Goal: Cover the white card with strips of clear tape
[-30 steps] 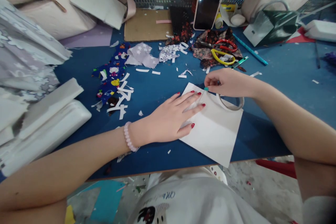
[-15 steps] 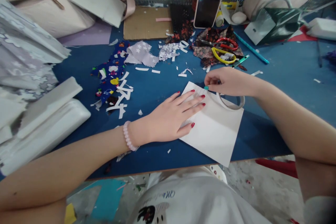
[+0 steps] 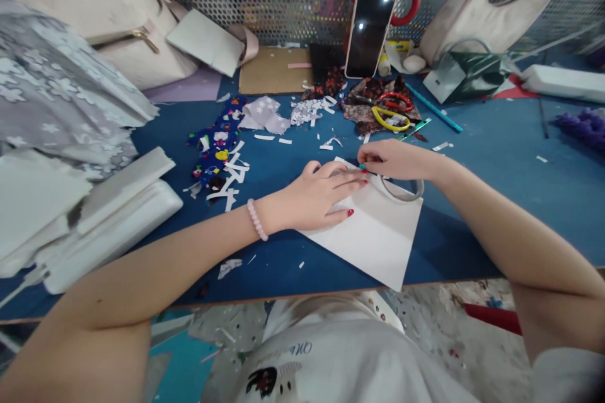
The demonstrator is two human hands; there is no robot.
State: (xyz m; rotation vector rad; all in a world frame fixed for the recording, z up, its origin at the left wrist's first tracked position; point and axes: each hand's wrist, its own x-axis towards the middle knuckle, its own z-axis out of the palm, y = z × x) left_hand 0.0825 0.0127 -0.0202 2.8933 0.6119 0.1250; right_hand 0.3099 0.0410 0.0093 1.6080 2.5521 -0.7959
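As left hand [image 3: 316,196] touches paper [image 3: 378,233] | scrap-strewn blue table [image 3: 274,167] | perforated screen [image 3: 293,0]

Soft lt, glare on phone [image 3: 371,30], dk R corners

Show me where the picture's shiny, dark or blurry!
Head view: two bright spots glare on the phone; head view: shadow darkens the blue table just right of the white paper; head view: small shirt lettering looks soft; head view: right-hand corners go black.
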